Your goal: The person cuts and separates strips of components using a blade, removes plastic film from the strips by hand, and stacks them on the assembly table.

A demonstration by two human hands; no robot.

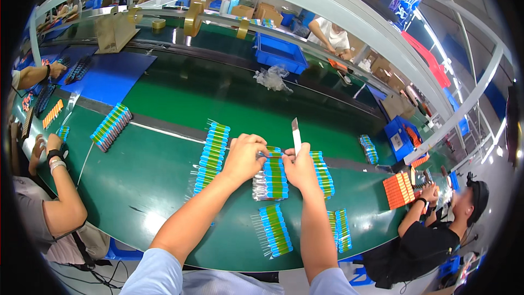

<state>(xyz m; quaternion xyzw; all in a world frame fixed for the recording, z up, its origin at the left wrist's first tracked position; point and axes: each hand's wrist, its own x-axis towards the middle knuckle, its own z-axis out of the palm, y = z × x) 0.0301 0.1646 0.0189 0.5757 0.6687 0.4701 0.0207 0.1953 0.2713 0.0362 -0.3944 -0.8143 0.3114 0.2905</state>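
A white-handled craft knife [297, 139] stands blade up in my right hand [300, 170], whose fingertips also touch the right edge of a stack of blue strips [277, 183]. A yellow-green band runs down the stack, and clear plastic shows at its left side. My left hand [244, 157] is closed, fingertips pinching the stack's upper left part. Similar banded strips [212, 155] with wire leads lie beyond my left forearm. Another strip [275, 230] lies nearer me, and more strips [322, 173] are just right of my right hand.
Loose strips [343, 230] lie right of my right forearm, and a banded stack [112, 125] at left. Co-workers sit left and right. Across the green bench [164, 196] are a blue tray [279, 53], crumpled plastic [273, 78] and tape rolls [192, 19]. A metal frame crosses overhead.
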